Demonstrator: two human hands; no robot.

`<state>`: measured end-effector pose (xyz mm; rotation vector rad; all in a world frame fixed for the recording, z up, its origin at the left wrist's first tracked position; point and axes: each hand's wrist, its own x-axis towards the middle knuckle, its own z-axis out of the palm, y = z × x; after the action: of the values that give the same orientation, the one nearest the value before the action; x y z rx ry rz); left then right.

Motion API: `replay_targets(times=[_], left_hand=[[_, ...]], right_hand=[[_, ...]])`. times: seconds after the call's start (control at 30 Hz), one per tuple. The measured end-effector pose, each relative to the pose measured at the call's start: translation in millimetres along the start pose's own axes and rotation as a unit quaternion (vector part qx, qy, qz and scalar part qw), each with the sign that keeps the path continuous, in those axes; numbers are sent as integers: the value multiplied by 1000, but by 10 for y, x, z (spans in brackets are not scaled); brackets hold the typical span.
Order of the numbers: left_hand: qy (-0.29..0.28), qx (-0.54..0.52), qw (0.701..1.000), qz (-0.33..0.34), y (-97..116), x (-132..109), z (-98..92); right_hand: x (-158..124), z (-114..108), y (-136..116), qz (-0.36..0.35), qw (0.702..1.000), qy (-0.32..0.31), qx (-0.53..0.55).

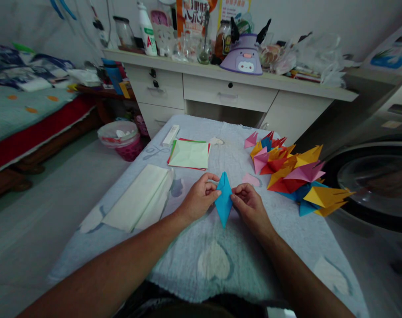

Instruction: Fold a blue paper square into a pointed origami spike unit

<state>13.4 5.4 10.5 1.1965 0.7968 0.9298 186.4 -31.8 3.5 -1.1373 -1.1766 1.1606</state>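
A blue sheet of origami paper, folded into a narrow diamond with a centre line near its top, is between my hands over the cloth-covered table. My left hand pinches its left edge with thumb and fingers. On the opposite edge, my right hand grips the paper with thumb and curled fingers. Folded paper cranes in yellow, red, pink and blue lie in a cluster to the right. Beyond my left hand sits a stack of square paper, pale green on top, with red and green edges showing.
A folded whitish sheet lies left on the tablecloth, near a small white box. Behind stands a white desk crowded with jars and bottles. A pink bin is on the floor left; a washing machine stands right.
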Motion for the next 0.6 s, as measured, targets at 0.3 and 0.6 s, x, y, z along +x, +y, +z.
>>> replay_targets(times=[0.3,0.6], left_hand=[[13,66,997,26,-66,23,-16],[58,347,932,82,-81,4,-28]], right_hand=[[5,-19,17,-12,999,-7,-46],[5,-22,34,-95,952,-11,-292]])
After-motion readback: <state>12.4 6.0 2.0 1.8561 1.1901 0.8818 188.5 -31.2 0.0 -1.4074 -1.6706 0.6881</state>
